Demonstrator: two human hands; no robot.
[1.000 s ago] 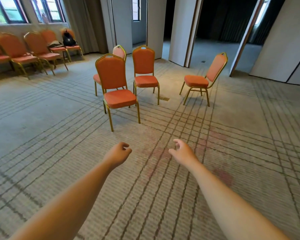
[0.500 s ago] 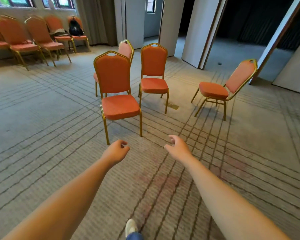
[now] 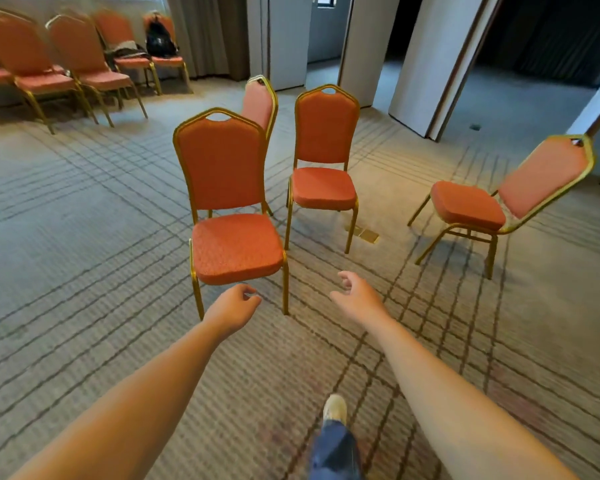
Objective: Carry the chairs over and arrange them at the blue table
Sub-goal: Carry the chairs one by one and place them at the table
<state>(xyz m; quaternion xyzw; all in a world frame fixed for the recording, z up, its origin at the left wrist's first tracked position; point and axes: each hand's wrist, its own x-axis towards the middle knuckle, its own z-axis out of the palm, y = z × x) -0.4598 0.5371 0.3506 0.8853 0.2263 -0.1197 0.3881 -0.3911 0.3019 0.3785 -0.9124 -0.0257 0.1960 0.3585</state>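
Head view — left hand (image 3: 234,308) loosely curled, right hand (image 3: 355,297) spread, both empty. Risk: lifting nearest chair (image 3: 222,164) could knock the chair behind (image 3: 257,105) — close-packed.

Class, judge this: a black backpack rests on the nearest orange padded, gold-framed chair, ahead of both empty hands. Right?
No. The head view shows the black backpack on a far orange chair by the wall; the nearest orange padded, gold-framed chair, ahead of the empty left hand and right hand, is bare.
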